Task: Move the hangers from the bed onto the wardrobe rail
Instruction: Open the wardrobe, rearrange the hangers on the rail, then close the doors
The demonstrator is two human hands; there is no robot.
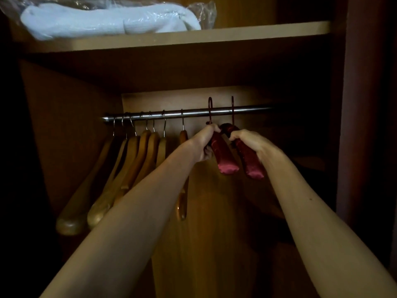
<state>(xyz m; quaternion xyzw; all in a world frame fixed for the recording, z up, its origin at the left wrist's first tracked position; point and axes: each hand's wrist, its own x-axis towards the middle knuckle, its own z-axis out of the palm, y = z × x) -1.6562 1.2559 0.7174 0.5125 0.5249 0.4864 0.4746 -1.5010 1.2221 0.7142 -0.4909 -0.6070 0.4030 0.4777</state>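
Two red padded satin hangers are held up at the metal wardrobe rail (247, 110). My left hand (204, 143) grips the left red hanger (223, 157); its hook rises above the rail. My right hand (251, 143) grips the right red hanger (251, 162), whose hook also stands above the rail. Both hooks sit a little higher than the bar. Several wooden hangers (137, 151) hang on the rail's left half.
A shelf (257, 33) runs above the rail and carries a white folded blanket in a plastic bag (103, 18). The wardrobe's right side wall (365, 104) stands close to the rail's dark right end. One lone wooden hanger (183, 168) hangs just left of my left hand.
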